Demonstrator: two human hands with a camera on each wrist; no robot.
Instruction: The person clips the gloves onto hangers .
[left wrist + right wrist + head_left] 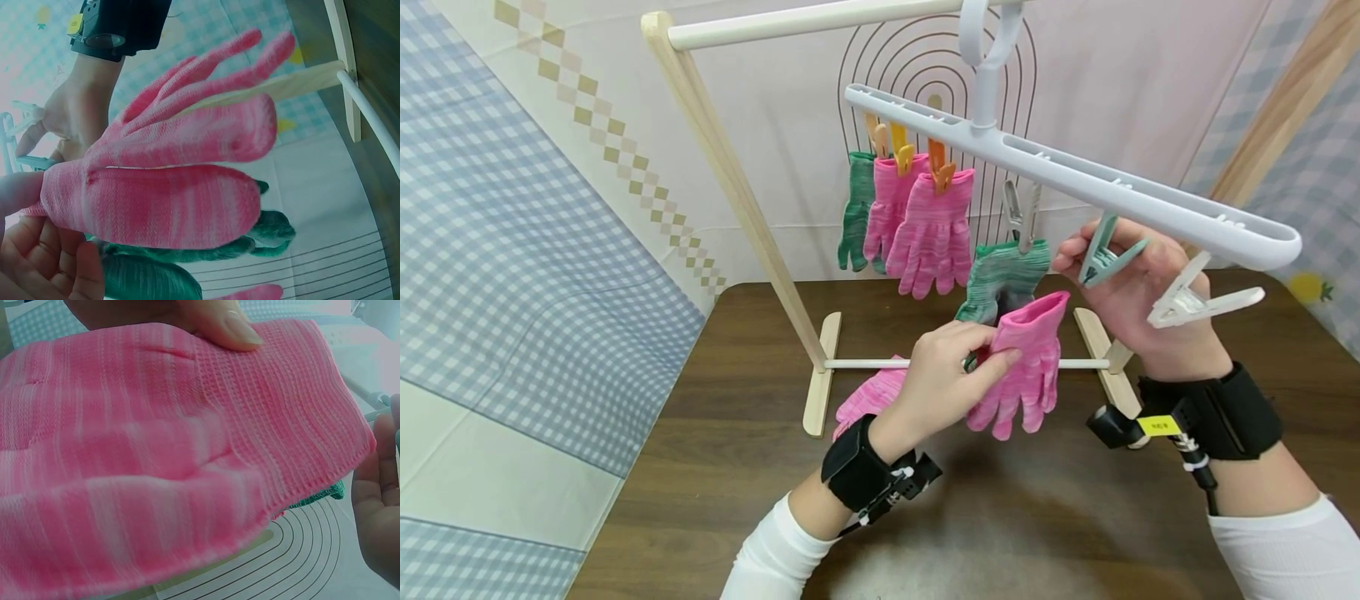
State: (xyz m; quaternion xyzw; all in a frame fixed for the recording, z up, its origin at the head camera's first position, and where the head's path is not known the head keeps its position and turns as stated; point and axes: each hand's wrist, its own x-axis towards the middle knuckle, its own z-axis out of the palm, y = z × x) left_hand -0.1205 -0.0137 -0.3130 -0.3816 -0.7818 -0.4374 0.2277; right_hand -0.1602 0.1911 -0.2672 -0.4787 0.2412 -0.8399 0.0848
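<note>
My left hand (pixel 951 367) pinches a pink knitted glove (pixel 1030 358) near its cuff, thumb in front, with the glove's fingers hanging down. Behind a mint-green clothespin (pixel 1105 254) is my right hand (pixel 1150 292), its fingers loosely bent beside the clip; whether they touch it is hard to see. The clip's two arms stand spread apart. A white clothespin (pixel 1195 300) hangs in front of the right palm. Just behind the held glove, a green glove (pixel 1003 275) hangs from a grey clothespin (pixel 1022 217).
A pale-grey hanger (pixel 1060 171) hangs from the rack's white top bar (pixel 812 23). Farther left on it, orange and yellow clips hold pink gloves (pixel 932 233) and a green glove (pixel 856 208). Another pink glove (pixel 868 400) lies on the brown table (pixel 700 500), beyond the left wrist.
</note>
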